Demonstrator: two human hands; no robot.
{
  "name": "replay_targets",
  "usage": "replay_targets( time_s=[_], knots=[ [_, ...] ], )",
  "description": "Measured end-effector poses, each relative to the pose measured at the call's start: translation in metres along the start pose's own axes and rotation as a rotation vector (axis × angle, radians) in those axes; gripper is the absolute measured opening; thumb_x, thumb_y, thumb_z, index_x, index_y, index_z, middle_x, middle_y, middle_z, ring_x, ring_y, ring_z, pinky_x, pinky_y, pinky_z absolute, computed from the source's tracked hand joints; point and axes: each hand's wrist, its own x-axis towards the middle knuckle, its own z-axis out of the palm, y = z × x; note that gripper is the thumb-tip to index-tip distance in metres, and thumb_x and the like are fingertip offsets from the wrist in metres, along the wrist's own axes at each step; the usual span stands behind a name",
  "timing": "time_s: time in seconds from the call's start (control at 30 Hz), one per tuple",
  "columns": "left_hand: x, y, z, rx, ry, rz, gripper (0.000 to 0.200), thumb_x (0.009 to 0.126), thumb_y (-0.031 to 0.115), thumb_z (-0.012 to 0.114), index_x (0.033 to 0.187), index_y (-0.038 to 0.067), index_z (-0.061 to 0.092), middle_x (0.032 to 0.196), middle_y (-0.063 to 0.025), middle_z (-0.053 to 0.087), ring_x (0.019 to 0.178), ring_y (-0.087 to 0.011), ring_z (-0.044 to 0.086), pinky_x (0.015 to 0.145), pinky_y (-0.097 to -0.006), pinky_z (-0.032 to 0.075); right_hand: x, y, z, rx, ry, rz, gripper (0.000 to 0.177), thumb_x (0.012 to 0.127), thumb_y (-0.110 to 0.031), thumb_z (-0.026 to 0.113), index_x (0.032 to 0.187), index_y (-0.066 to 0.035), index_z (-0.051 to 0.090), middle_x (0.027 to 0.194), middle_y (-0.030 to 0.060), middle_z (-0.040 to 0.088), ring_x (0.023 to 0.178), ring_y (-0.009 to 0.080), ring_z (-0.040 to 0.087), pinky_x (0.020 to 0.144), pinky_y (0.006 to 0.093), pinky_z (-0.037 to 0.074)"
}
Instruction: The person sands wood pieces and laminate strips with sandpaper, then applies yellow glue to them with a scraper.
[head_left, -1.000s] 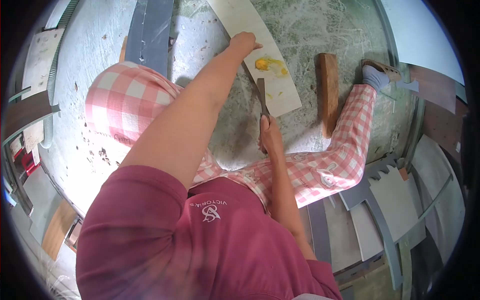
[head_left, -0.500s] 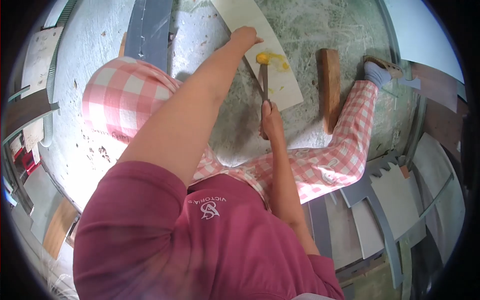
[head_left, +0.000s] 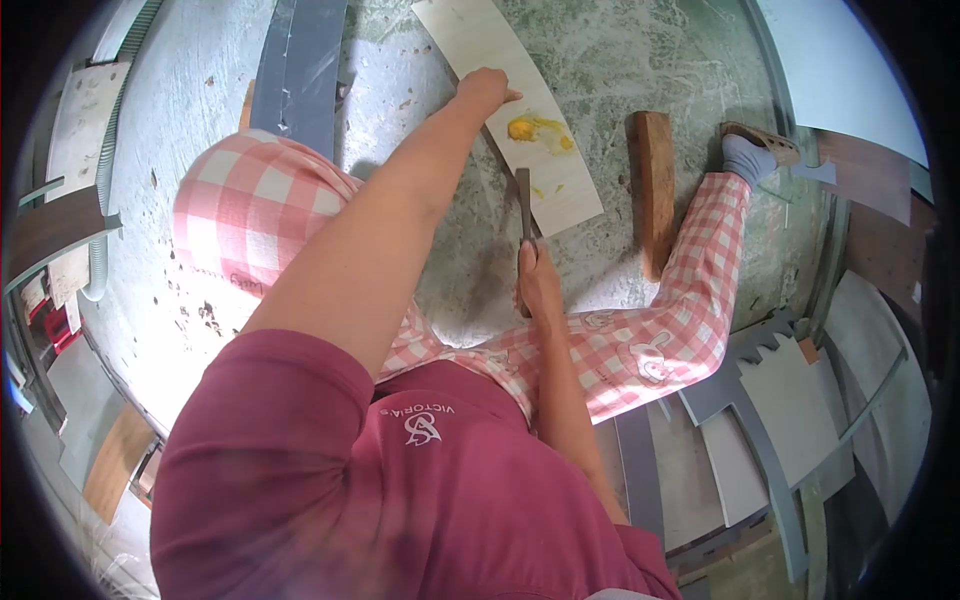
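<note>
A long pale panel lies slanted on the floor in front of me, with a lump of yellow paste and thin yellow smears on its surface. My left hand is closed at the panel's left edge, thumb over the top, its other fingers hidden. Lower down, my right hand is wrapped around the handle of a narrow flat-bladed tool. The blade points away from me, and its square tip is beside the panel's left edge, below the paste.
A wooden block lies right of the panel, near my sandalled foot. Dark grey boards rest at the upper left. Cut sheets and strips are piled at the lower right, while more pieces line the left side.
My right hand has drawn the tool back toward me, taking its tip out of the yellow paste and off the panel. My left hand stays at the panel edge; the view has shifted slightly.
</note>
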Motion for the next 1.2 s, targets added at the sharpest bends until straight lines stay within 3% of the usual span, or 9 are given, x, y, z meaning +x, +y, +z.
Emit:
replay_targets(
  time_s=[0.23,0.3,0.43,0.53,0.6,0.7,0.8,1.1,1.2],
  knots=[
    [-0.001,-0.002,-0.010,-0.006,0.016,-0.003,0.059,0.080,0.050,0.055,0.041,0.005,0.053,0.044,-0.0119,0.053,0.057,-0.0313,0.061,0.063,-0.0395,0.049,0.049,-0.024,-0.001,0.012,0.048,-0.111,0.042,0.092,-0.041,0.037,0.101,-0.002,0.049,0.061,0.0154,0.055,0.048,0.0260,0.056,0.048,0.0381,0.045],
    [-0.009,0.006,-0.020,0.001,-0.179,-0.067,0.047,0.079,0.049,0.058,0.083,0.003,0.066,0.086,-0.0179,0.064,0.086,-0.0323,0.062,0.074,-0.0407,0.049,0.045,-0.017,-0.002,0.090,-0.041,-0.081,0.042,0.092,-0.042,0.036,0.102,-0.003,0.049,0.062,0.0149,0.054,0.046,0.0245,0.055,0.046,0.0368,0.044],
    [-0.032,0.020,-0.006,-0.035,0.088,-0.022,0.048,0.083,0.046,0.053,0.067,0.002,0.062,0.072,-0.0173,0.062,0.075,-0.0321,0.061,0.070,-0.0425,0.047,0.056,0.005,-0.011,0.528,-0.334,0.041,0.042,0.092,-0.043,0.036,0.102,-0.005,0.048,0.064,0.0153,0.054,0.044,0.0238,0.054,0.044,0.0353,0.043],
    [-0.049,0.034,0.008,-0.181,0.252,-0.043,0.038,0.082,0.041,0.055,0.085,0.003,0.062,0.083,-0.0178,0.062,0.084,-0.0324,0.059,0.075,-0.0413,0.046,0.061,0.020,0.000,0.530,-0.283,0.023,0.044,0.091,-0.046,0.036,0.104,-0.006,0.048,0.069,0.0196,0.057,0.049,0.0276,0.058,0.051,0.0376,0.047],
    [-0.057,0.047,0.013,-0.217,0.275,0.168,0.031,0.074,0.035,0.064,0.091,0.009,0.061,0.092,-0.0143,0.057,0.092,-0.0316,0.055,0.075,-0.0408,0.047,0.078,0.047,0.019,0.093,0.045,-0.221,0.048,0.090,-0.049,0.037,0.109,-0.006,0.047,0.076,0.0229,0.060,0.057,0.0324,0.061,0.063,0.0404,0.048],
    [-0.072,0.062,0.013,-0.006,0.232,0.475,0.026,0.069,0.023,0.068,0.090,0.012,0.059,0.097,-0.0115,0.052,0.095,-0.0304,0.050,0.073,-0.0400,0.047,0.026,0.032,0.002,0.016,0.103,-0.165,0.052,0.089,-0.050,0.037,0.114,-0.006,0.046,0.081,0.0251,0.061,0.065,0.0359,0.063,0.073,0.0420,0.047],
    [-0.068,0.066,0.023,0.119,0.270,0.457,0.026,0.066,0.015,0.069,0.089,0.011,0.058,0.096,-0.0090,0.049,0.094,-0.0288,0.049,0.071,-0.0399,0.048,0.018,0.039,-0.002,0.044,0.066,-0.044,0.051,0.090,-0.049,0.037,0.114,-0.004,0.046,0.078,0.0223,0.061,0.060,0.0336,0.062,0.067,0.0413,0.048],
    [-0.051,0.062,0.038,0.235,0.288,0.457,0.015,0.073,0.018,0.063,0.084,0.008,0.059,0.093,-0.0105,0.052,0.092,-0.0312,0.049,0.073,-0.0402,0.047,0.006,0.031,-0.005,0.075,0.064,-0.021,0.050,0.090,-0.047,0.039,0.107,-0.001,0.045,0.069,0.0181,0.059,0.050,0.0288,0.059,0.052,0.0394,0.048],
    [-0.054,0.056,0.037,0.006,0.358,0.347,0.018,0.075,0.022,0.061,0.082,0.005,0.062,0.092,-0.0136,0.057,0.090,-0.0322,0.053,0.075,-0.0414,0.046,-0.001,0.026,-0.011,0.097,0.026,0.000,0.050,0.090,-0.047,0.040,0.106,0.000,0.045,0.068,0.0184,0.059,0.049,0.0286,0.059,0.050,0.0388,0.047]
  ],
)
